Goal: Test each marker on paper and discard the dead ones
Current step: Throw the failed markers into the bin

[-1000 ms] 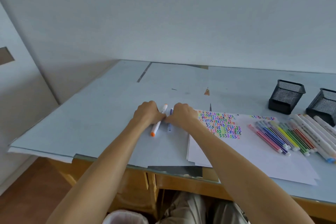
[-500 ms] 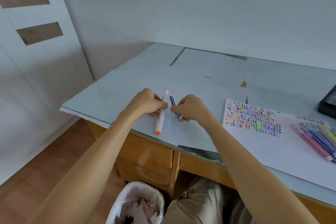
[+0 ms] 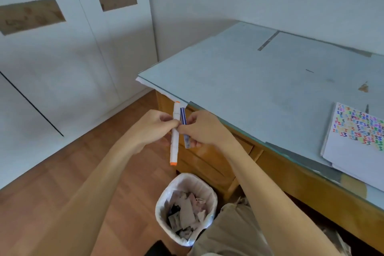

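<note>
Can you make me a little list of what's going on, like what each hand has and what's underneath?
left hand: holds white marker with orange ends, near upright
right hand: holds blue marker
where hands are: off the desk edge, in the air
below: bin on the floor, with paper scraps inside
on desk: paper with colourful test squiggles
likely next: drop both markers in the bin

Wooden floor, white cabinet doors
</note>
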